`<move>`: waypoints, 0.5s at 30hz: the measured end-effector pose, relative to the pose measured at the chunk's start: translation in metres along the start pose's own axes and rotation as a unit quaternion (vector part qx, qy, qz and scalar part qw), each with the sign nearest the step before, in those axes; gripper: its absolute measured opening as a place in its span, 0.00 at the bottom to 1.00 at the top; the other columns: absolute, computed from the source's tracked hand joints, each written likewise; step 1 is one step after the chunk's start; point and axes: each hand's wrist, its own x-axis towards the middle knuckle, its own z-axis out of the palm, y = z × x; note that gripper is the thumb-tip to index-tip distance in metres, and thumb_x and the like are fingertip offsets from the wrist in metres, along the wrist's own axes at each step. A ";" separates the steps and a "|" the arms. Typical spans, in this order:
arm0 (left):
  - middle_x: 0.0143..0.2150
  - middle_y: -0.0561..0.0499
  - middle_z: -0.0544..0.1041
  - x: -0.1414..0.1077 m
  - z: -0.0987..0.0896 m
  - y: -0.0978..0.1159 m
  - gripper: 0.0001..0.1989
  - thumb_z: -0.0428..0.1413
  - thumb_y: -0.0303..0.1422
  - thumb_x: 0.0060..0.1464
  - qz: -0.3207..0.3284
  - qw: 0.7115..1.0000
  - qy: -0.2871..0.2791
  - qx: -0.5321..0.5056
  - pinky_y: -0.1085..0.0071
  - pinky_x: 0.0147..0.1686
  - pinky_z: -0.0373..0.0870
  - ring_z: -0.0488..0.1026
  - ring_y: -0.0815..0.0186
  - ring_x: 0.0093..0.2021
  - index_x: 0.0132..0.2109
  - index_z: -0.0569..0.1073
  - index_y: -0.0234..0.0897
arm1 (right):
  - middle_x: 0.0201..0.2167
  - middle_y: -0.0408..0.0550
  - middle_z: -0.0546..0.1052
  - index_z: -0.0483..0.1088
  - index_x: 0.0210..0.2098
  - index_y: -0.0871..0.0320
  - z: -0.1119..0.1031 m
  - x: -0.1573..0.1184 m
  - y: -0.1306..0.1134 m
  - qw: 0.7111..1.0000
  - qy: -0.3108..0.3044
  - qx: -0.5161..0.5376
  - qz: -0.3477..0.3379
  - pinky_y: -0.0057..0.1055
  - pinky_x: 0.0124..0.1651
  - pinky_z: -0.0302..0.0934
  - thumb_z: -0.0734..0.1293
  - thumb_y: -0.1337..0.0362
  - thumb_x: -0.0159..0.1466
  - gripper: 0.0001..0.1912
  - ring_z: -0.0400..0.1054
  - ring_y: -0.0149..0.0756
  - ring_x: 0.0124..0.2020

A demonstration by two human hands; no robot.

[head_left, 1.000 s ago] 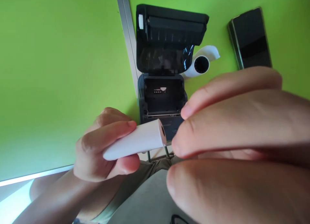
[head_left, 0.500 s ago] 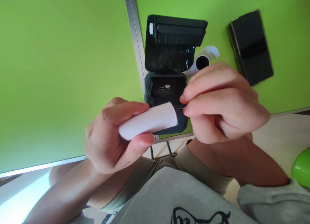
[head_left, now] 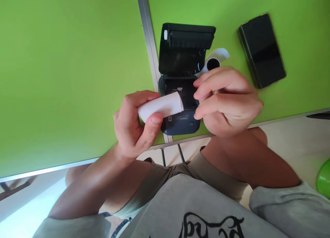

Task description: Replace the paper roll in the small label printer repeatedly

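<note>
A white paper roll [head_left: 165,105] is gripped between the thumb and fingers of my left hand [head_left: 134,124]. The roll hangs tilted over the paper bay of a small black printer [head_left: 180,126] and partly covers it. The printer's lid [head_left: 182,59] stands raised toward the far side. My right hand [head_left: 229,100] is half curled at the printer's right edge, its fingertips slightly apart and nothing visible between them. Whether they touch the printer I cannot tell. Behind this hand lies a second white paper roll [head_left: 219,54] with a dark core and a loose end.
A black phone [head_left: 265,49] rests on a dark box-like object at the right of the green table [head_left: 77,59]. A metal seam [head_left: 149,32] runs across the tabletop beside the printer. A green rounded object [head_left: 324,179] shows at the lower right.
My left hand has moved the paper roll farther over the printer's bay. My right hand has drawn slightly inward and its fingertips have spread a little. The view has shifted a bit.
</note>
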 end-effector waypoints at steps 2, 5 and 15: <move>0.43 0.53 0.81 -0.001 0.000 0.000 0.13 0.57 0.40 0.68 0.000 1.000 -0.005 -0.006 0.73 0.31 0.73 0.78 0.71 0.34 0.56 0.75 0.45 | 0.32 0.40 0.74 0.71 0.24 0.53 0.002 0.000 0.000 1.000 0.018 -0.002 0.016 0.34 0.39 0.69 0.65 0.79 0.63 0.17 0.73 0.30 0.36; 0.42 0.52 0.81 -0.002 0.001 0.000 0.12 0.58 0.39 0.67 0.008 1.000 -0.005 -0.016 0.73 0.30 0.73 0.77 0.71 0.33 0.55 0.75 0.43 | 0.30 0.38 0.74 0.69 0.24 0.53 0.005 0.000 0.002 0.999 0.043 0.016 0.014 0.33 0.36 0.67 0.65 0.76 0.64 0.15 0.71 0.27 0.32; 0.41 0.53 0.81 -0.002 0.002 -0.001 0.11 0.58 0.37 0.67 0.020 1.000 -0.001 -0.019 0.75 0.30 0.71 0.76 0.73 0.32 0.54 0.75 0.41 | 0.20 0.41 0.66 0.59 0.19 0.58 0.006 -0.004 -0.003 0.992 0.012 0.122 0.029 0.35 0.32 0.56 0.60 0.78 0.62 0.17 0.62 0.27 0.24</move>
